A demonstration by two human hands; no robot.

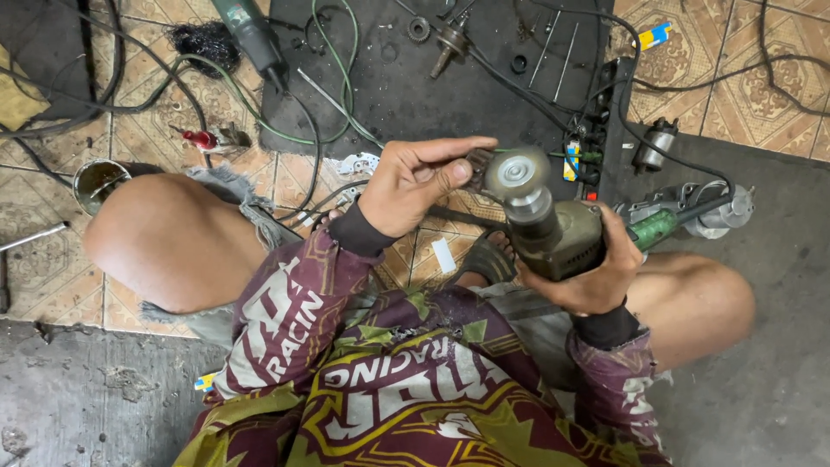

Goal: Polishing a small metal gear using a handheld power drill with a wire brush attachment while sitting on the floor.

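Head view showed the right hand gripping a grimy olive-green angle grinder fitted with a round wire wheel. The left hand pinched a small dark metal part against that wheel, above the patterned tiled floor and black rubber mat.

Soft, even daylight is falling from above; shadows are staying faint, edges are bowing slightly, and focus is holding sharp.
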